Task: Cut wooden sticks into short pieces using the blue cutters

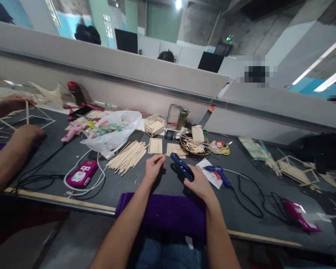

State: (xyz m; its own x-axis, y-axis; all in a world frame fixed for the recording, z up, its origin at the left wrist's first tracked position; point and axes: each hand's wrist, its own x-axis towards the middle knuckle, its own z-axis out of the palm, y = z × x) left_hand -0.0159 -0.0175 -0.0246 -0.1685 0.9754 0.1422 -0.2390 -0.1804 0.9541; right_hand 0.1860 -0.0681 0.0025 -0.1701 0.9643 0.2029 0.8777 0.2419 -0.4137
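My left hand point(154, 167) is closed in a pinch at mid-table, with the tip of a small wooden stick piece point(165, 155) seeming to show at the fingertips. My right hand point(199, 183) grips a dark blue two-armed hand tool point(182, 167), its arms spread apart and pointing toward the back left; its exact kind is hard to make out. Just beyond the left hand lies a small slatted wooden frame point(155, 146). A pile of thin wooden sticks point(128, 155) lies to its left. Flat wooden pieces point(175, 150) rest behind the tool.
A basket point(182, 140) of short sticks, scissors point(225, 150) and a blue glue gun point(218, 173) lie to the right. Behind stand a small wooden model point(154, 125) and a plastic bag point(114, 129). Magenta power strips point(82, 174) trail cables. A co-worker's hands point(29, 132) work at left.
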